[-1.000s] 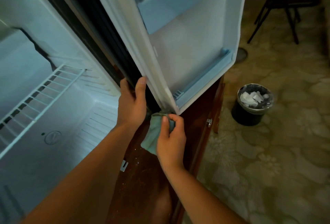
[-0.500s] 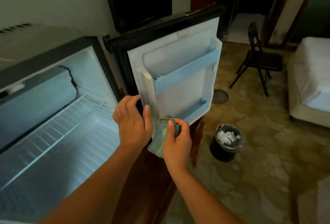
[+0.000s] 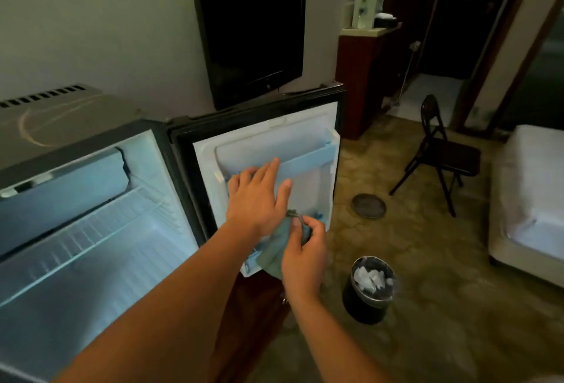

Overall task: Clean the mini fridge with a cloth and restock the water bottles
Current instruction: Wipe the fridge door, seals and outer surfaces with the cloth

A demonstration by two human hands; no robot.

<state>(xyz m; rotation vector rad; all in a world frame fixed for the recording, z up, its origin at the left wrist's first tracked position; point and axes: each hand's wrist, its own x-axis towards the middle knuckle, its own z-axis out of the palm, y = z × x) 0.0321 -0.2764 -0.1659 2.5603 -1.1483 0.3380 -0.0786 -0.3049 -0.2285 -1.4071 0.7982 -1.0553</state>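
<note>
Head view: your right hand (image 3: 302,256) pinches the cloth (image 3: 272,257); left hand (image 3: 258,199) fingers spread at the fridge door (image 3: 311,191). Door-wiping step; door shelf (image 3: 308,161) likely next.

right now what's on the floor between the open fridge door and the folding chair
Head view: a round dark disc lies flat on the floor between the fridge door and the folding chair; the rest is bare floor.

Patterned floor (image 3: 442,260), right half of the frame
A black waste bin (image 3: 370,291) (crumpled white paper inside) stands at lower centre; above it lies a dark round disc (image 3: 368,206), then a folding chair (image 3: 439,153); a bed (image 3: 531,199) at the right edge.
</note>
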